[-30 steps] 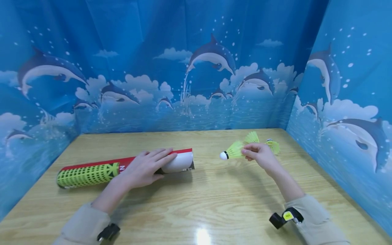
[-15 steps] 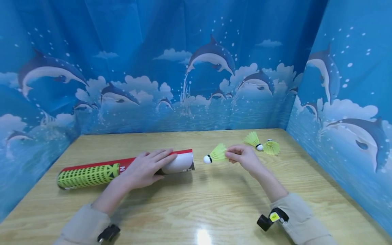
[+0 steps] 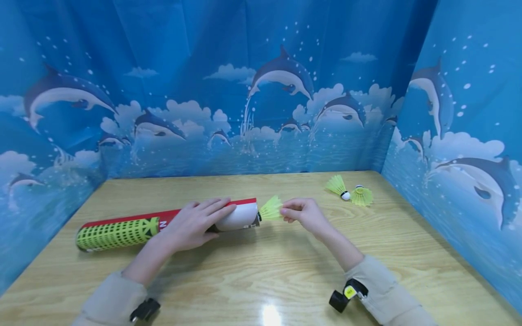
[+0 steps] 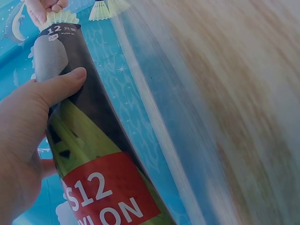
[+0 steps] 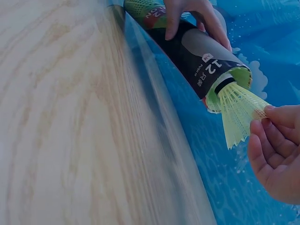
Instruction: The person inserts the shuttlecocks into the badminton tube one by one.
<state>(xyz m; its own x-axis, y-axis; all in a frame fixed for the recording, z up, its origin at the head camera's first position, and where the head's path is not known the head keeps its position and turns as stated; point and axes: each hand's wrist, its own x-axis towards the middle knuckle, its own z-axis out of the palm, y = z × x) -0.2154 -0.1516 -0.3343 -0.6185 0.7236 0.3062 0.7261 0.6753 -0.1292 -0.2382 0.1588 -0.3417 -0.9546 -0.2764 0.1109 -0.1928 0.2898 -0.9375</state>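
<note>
A red, green and black shuttlecock tube [image 3: 118,234] lies on its side on the table, its open end facing right. Over its upper half, my left hand [image 3: 195,222] grips it; the thumb [image 4: 65,87] wraps round the tube in the left wrist view. My right hand [image 3: 306,216] pinches the skirt edge of a yellow shuttlecock [image 3: 270,208] between thumb and fingers. Its cork end has entered the tube mouth, as the right wrist view shows: the black band sits just within the rim [image 5: 246,77], while the flared skirt [image 5: 238,110] stays outside.
Two more yellow shuttlecocks rest at the back right, one [image 3: 336,185] on its side and the other [image 3: 361,196] with its skirt facing forward. A wooden table [image 3: 253,276] carries everything. Blue dolphin-print curtains [image 3: 204,90] stand behind and to the right.
My right hand has carried the shuttlecock leftward from near the other two to the tube, and its cork has gone into the mouth. The left hand and tube have stayed put.
</note>
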